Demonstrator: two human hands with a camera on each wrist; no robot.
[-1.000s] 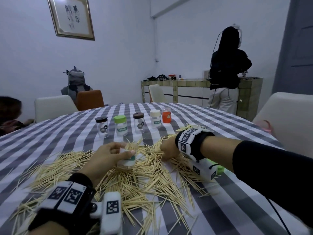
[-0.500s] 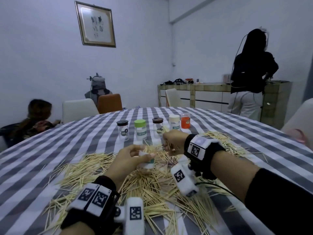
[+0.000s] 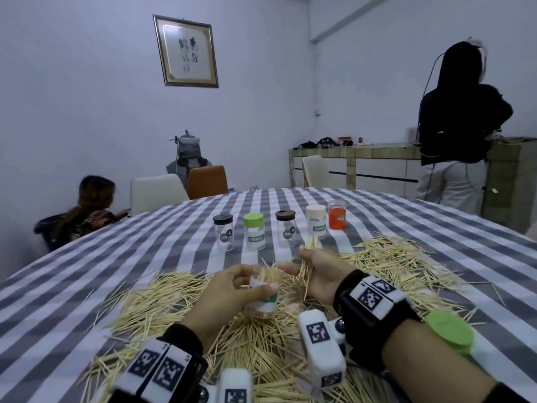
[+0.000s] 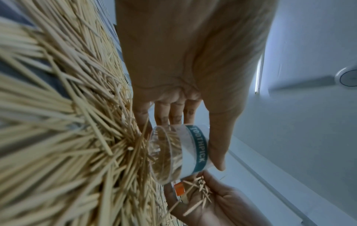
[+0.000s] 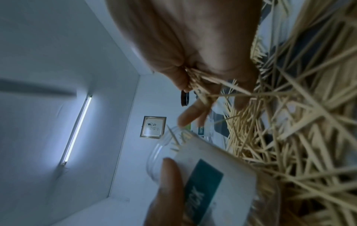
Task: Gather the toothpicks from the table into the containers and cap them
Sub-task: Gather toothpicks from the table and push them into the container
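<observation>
The open toothpick jar (image 3: pixel 263 295), partly filled, sat gripped between the left hand's (image 3: pixel 223 298) thumb and curled fingers (image 4: pixel 173 113), above the toothpick pile (image 3: pixel 162 303) near the surface's near edge. Just beside its mouth, the right hand (image 3: pixel 319 274) clutched a toothpick bundle (image 3: pixel 305 264).

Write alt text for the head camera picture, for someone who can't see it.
Over a striped table strewn with toothpicks, the left hand holds an open clear container while the right hand grips a toothpick bundle beside it. Five capped containers stand behind.
</observation>
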